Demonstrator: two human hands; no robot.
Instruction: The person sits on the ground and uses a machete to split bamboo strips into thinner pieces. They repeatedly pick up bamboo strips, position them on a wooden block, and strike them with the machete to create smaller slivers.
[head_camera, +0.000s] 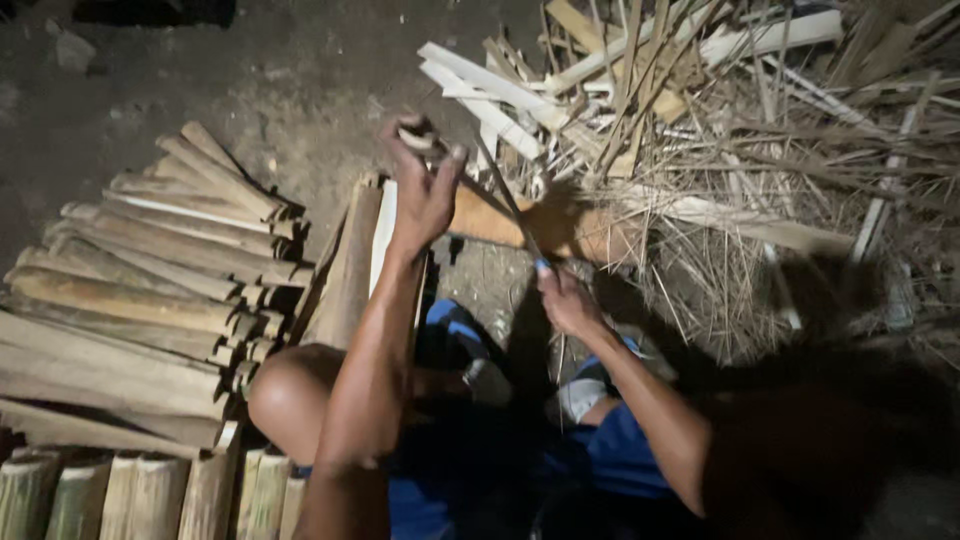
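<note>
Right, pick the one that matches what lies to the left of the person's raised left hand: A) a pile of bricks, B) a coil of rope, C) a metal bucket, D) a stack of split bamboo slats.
D: a stack of split bamboo slats lies fanned out on the ground to the left of the left hand, while loose offcuts and shavings lie on the other side.

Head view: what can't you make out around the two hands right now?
- Left hand: the small pale piece it grips is blurred.
- Right hand: blade handle hidden by the fingers.
- Lower right: deep shadow hides the ground.
- Split bamboo stack: cut off by the left edge.
</note>
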